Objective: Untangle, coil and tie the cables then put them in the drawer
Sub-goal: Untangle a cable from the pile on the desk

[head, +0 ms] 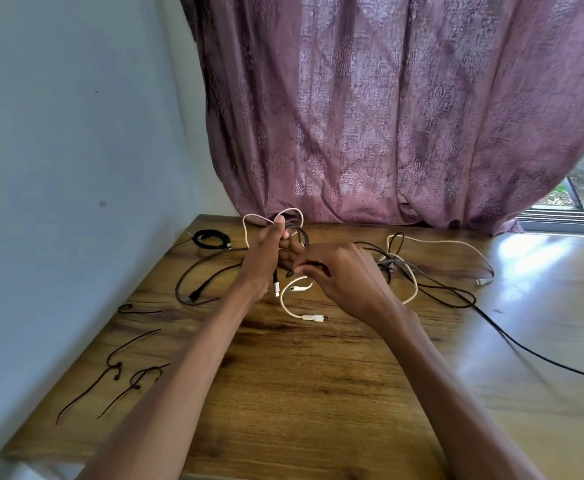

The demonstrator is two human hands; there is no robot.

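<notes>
A tangle of black cables (432, 287) and a white cable (456, 244) spreads over the far middle of the wooden table (283, 393). My left hand (266, 258) is raised above the table and grips a bunch of white and black loops, with a white loop (271, 218) standing above the fist. A black lead with a silver plug (276, 287) hangs below it. My right hand (339, 275) pinches a black strand next to the left hand. A white end with a plug (313, 317) lies on the table below both hands.
A coiled black cable (210, 239) lies at the table's far left corner. Several thin black ties (124, 372) lie along the left edge by the blue wall. A purple curtain (387, 116) hangs behind the table. One black cable (540, 355) trails off to the right.
</notes>
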